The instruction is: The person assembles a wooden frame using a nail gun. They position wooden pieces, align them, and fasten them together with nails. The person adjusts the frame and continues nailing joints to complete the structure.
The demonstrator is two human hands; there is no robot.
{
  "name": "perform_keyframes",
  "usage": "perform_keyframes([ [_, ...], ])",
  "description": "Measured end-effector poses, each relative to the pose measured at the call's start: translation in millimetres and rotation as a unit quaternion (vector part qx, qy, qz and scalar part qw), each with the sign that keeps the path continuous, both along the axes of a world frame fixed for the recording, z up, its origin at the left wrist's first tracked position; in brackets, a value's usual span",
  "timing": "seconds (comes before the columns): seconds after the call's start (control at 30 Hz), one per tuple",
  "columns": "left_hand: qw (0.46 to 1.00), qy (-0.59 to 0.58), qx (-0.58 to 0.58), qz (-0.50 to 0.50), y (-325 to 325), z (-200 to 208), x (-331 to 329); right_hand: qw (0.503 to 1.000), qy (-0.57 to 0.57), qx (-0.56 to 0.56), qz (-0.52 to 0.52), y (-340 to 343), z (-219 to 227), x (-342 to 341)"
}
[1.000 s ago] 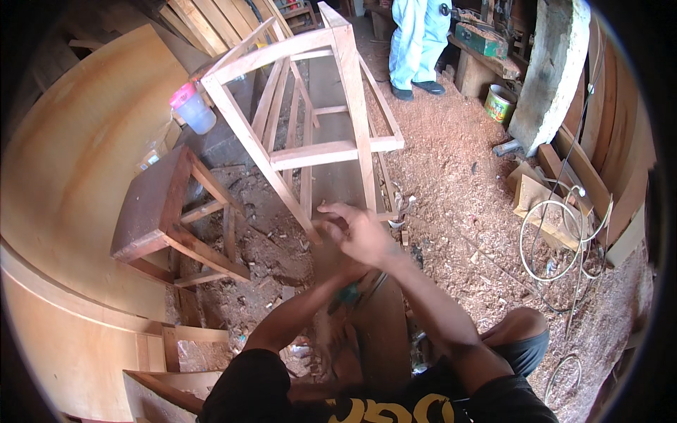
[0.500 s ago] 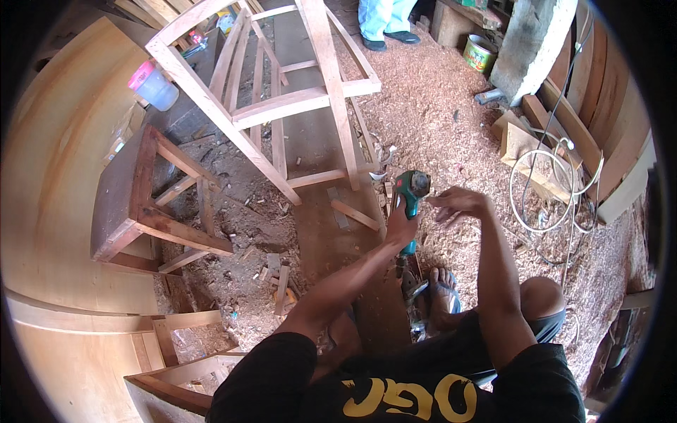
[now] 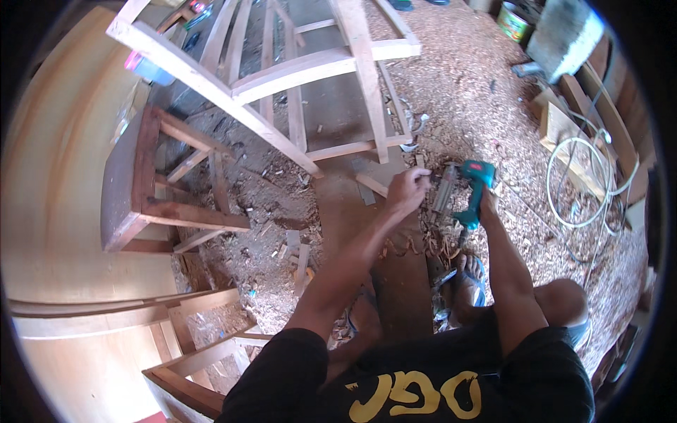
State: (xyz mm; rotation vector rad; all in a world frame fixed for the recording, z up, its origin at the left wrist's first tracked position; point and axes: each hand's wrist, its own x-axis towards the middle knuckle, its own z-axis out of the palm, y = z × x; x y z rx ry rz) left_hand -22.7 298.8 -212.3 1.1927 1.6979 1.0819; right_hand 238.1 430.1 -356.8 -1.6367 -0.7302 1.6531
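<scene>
My right hand (image 3: 488,209) is wrapped round the grip of a teal nail gun (image 3: 477,176). The gun's silver magazine (image 3: 446,189) faces my left hand. Just left of it, my left hand (image 3: 407,190) hangs in the air with its fingers curled together. Whether something small is between those fingers I cannot make out. Below both hands runs a long brown board (image 3: 345,240) on the ground. A pale wooden chair frame (image 3: 295,79) stands on the board's far part, apart from my hands.
A dark-seated wooden stool (image 3: 127,180) lies tipped at the left, near a large plywood sheet (image 3: 49,176). More framework (image 3: 190,370) is at the lower left. A white coiled hose (image 3: 557,211) and wood offcuts (image 3: 564,141) lie right. A tin (image 3: 513,22) stands far right. Shavings cover the floor.
The nail gun has passed from my left hand to my right, and it now sits further right. My left hand has drawn away from it with curled fingers. The view has shifted.
</scene>
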Motion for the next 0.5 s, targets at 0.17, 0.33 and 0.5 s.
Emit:
perform_keyframes([
  [0.17,0.962,0.183,0.059,0.192,-57.5,-54.6,-46.3,0.955,-0.292,0.044,0.002,-0.4,-50.2,21.4],
  [0.33,0.972,0.168,0.002,0.164,-87.8,-82.2,-59.1,0.883,-0.465,0.066,-0.016,-1.3,-28.9,3.6],
  [0.5,0.979,0.187,-0.062,0.048,-136.2,-72.4,-66.3,0.812,-0.547,0.194,-0.070,-8.5,25.0,-15.8],
])
